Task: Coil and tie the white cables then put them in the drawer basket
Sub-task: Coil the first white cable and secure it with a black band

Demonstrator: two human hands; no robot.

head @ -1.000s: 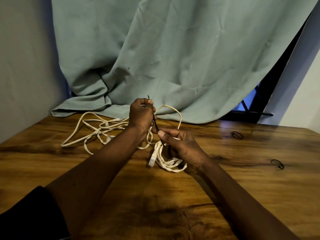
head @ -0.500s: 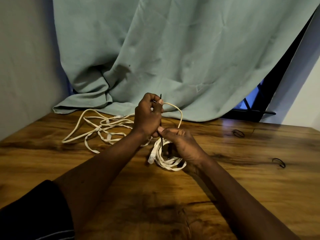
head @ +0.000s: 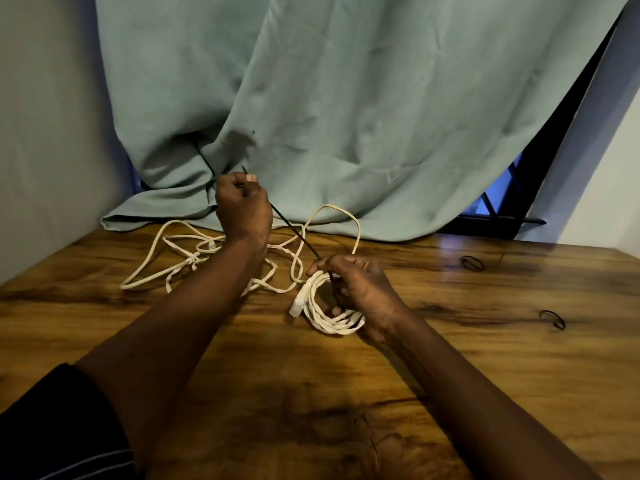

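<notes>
Left hand: raised above the far side of the wooden table, fingers curled into a fist that pinches the upper end of a thin black tie. The tip of the tie pokes out above the fist.

The tie runs taut and slanting, down and to the right, from the left hand to the right hand.

Right hand: low over the table, fingers and thumb curled round the top of a coiled white cable, where the tie meets the coil. How the tie passes round the strands is hidden by the fingers. The coil's lower turns touch the table, and a white connector hangs at its left edge.

Loose white cable: lies in an untidy tangle on the table behind the left forearm, with one loop arching up toward the coil.

Two small black loops lie on the table to the right, well apart from the hands.

A teal curtain hangs behind, its hem resting on the table's far edge.
</notes>
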